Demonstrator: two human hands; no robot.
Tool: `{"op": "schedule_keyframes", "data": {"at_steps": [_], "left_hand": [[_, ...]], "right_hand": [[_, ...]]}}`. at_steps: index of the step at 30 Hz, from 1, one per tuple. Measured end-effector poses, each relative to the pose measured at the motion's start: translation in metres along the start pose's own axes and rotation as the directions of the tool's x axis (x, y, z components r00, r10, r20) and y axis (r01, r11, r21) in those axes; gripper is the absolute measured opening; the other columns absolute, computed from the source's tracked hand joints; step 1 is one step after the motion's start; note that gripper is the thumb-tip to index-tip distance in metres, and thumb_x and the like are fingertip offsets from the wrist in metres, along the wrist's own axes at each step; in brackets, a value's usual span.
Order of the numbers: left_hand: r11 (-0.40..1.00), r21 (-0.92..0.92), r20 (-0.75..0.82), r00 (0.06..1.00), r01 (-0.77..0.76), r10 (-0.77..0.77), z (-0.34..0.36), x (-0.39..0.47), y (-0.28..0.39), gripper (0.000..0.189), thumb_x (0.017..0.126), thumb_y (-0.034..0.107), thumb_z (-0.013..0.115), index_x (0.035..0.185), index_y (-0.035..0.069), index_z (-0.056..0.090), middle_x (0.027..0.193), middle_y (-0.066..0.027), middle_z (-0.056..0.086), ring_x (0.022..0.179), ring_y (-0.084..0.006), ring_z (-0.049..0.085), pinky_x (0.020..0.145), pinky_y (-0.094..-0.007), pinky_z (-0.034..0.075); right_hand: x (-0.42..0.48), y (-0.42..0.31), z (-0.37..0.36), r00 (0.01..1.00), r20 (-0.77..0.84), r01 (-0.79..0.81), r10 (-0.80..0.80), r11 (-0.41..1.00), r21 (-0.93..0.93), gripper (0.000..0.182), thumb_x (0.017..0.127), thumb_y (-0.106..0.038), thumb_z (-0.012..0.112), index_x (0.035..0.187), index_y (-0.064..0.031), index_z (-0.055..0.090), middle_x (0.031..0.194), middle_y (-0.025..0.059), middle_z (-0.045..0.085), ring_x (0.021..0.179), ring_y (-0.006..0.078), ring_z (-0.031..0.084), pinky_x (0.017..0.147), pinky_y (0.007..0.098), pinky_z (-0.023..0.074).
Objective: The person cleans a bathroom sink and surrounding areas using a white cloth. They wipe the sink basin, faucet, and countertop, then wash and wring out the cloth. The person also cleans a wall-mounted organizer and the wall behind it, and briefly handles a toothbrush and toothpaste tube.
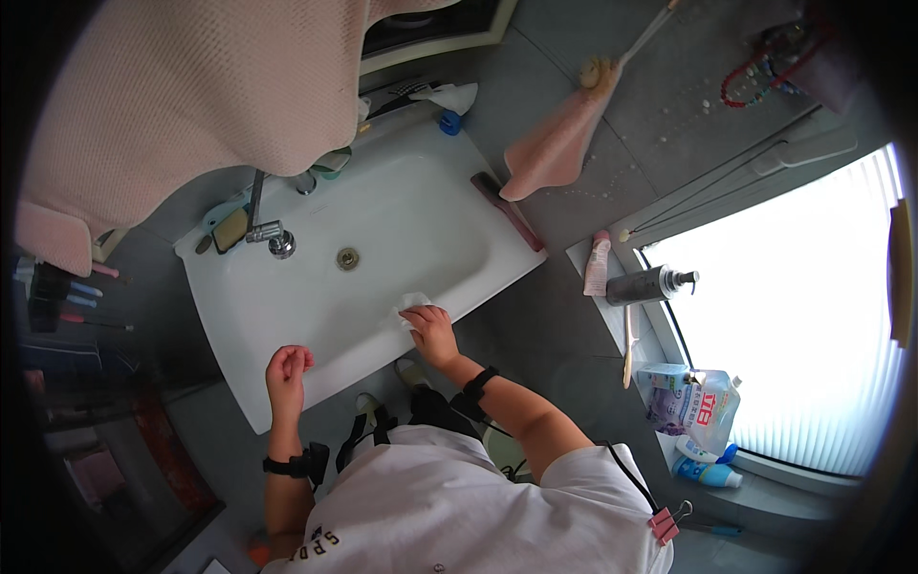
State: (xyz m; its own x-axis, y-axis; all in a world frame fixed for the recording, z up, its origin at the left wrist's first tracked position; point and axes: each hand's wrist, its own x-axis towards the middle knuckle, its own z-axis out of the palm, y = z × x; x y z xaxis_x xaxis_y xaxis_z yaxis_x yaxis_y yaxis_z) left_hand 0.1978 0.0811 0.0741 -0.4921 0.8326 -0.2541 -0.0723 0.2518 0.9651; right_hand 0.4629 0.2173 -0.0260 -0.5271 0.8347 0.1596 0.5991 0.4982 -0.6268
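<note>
A white ceramic washbasin (265, 308) spreads out before me, with a metal drain (348, 259) in its floor. My right hand (433, 331) is at the basin's near rim, its fingers pressed on a crumpled white tissue (412, 301) that looks thin and partly see-through. Over the near left part of the basin hovers my left hand (288, 369), fingers loosely curled and nothing visible in them. A chrome faucet (281, 244) with a jointed spout reaches in over the left side.
A soap bar (231, 228) sits at the back left corner. On the right rim lies a dark pink hairbrush (508, 212). Large pink towels (237, 79) hang over the far side. A pump bottle (642, 285) and a detergent pouch (710, 409) line the window ledge.
</note>
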Motion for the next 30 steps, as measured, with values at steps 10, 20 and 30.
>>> {"op": "schedule_keyframes", "data": {"at_steps": [10, 20, 30], "left_hand": [[0.999, 0.038, 0.114, 0.993, -0.025, 0.02, 0.027, 0.013, 0.014, 0.013, 0.095, 0.014, 0.054, 0.092, 0.002, 0.059, 0.085, -0.0039, 0.062, 0.077, -0.0121, 0.06, 0.073, -0.026, 0.05], [0.905, 0.315, 0.356, 0.92, -0.285, 0.165, 0.192, 0.1, -0.026, 0.021, 0.086, 0.016, 0.066, 0.1, 0.001, 0.059, 0.087, -0.0078, 0.066, 0.079, -0.0164, 0.064, 0.071, -0.0286, 0.052], [0.87, 0.491, 0.313, 0.941, -0.042, -0.131, 0.448, 0.215, -0.012, 0.042, 0.081, 0.037, 0.064, 0.102, 0.001, 0.063, 0.099, -0.0182, 0.066, 0.088, -0.0321, 0.063, 0.075, -0.0404, 0.049]], "right_hand": [[0.033, 0.105, -0.12, 0.89, -0.322, -0.379, 0.323, 0.917, -0.127, 0.051, 0.077, -0.026, 0.071, 0.123, -0.0076, 0.056, 0.119, 0.0212, 0.054, 0.112, 0.0378, 0.051, 0.092, 0.0446, 0.044], [0.008, 0.07, -0.051, 0.941, -0.271, -0.285, 0.201, 0.904, -0.318, 0.056, 0.088, -0.033, 0.057, 0.138, -0.0128, 0.044, 0.146, 0.0177, 0.033, 0.135, 0.0395, 0.027, 0.11, 0.0557, 0.0205], [-0.006, 0.092, -0.068, 0.954, -0.255, -0.195, 0.156, 0.972, -0.134, 0.027, 0.083, -0.022, 0.062, 0.108, -0.0119, 0.064, 0.129, 0.0161, 0.05, 0.126, 0.0352, 0.042, 0.106, 0.0495, 0.0316]]}}
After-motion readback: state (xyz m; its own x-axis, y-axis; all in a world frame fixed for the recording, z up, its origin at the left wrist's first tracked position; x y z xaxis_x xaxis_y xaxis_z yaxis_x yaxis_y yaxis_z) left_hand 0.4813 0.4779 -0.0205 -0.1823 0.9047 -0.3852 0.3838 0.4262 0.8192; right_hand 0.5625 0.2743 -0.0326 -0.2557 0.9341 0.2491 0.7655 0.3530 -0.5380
